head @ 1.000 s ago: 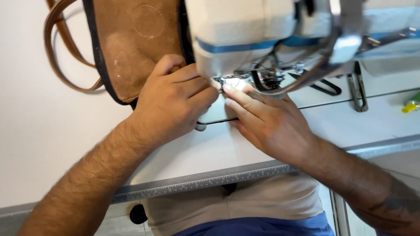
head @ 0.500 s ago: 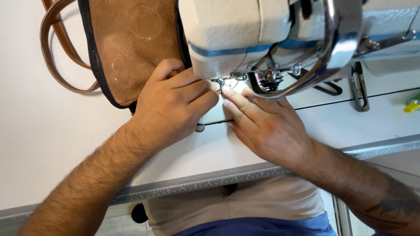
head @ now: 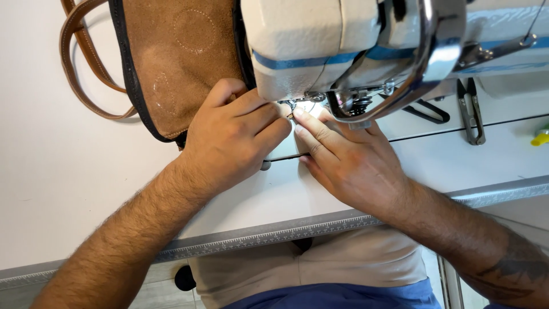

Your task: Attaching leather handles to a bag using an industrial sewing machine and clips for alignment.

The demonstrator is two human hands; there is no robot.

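Note:
A cream sewing machine with a blue stripe fills the top middle, its head over the needle area. My left hand lies on the white table, fingers curled and pinched right under the needle. My right hand rests beside it, index finger stretched to the same spot; the fingertips of both hands nearly touch. Something very small sits between the fingertips; I cannot tell what it is. A brown suede bag with dark edging and leather straps lies behind my left hand, partly under the machine.
Black thread snips lie at the right of the machine. A yellow-green object sits at the far right edge. A metal ruler strip runs along the front edge of the white table.
The view has shifted slightly, bringing the machine head lower and nearer. Both hands stay at the needle with only small finger shifts.

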